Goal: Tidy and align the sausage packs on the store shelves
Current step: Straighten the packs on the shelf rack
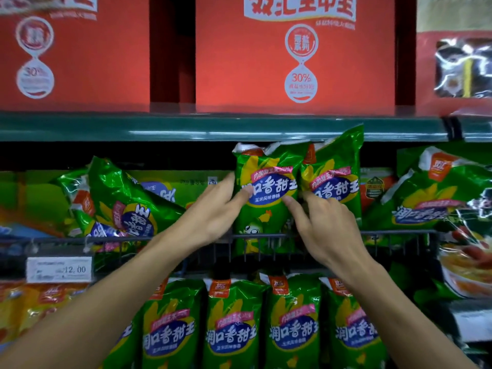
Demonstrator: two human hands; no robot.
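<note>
A green sausage pack (269, 179) stands upright behind the wire rail (386, 233) of the middle shelf. My left hand (215, 211) grips its left edge, thumb on the front label. My right hand (322, 225) holds its right edge, fingers tucked between it and a second upright green pack (335, 177) that touches it on the right. To the left, two green packs (119, 198) lie tilted and tumbled. Another green pack (436, 193) leans at the right.
A row of upright green packs (234, 326) fills the shelf below. Red cartons (292, 57) stand on the green top shelf (186, 127). A price tag (60, 269) hangs on the rail at the left. Orange packs (29, 302) sit lower left.
</note>
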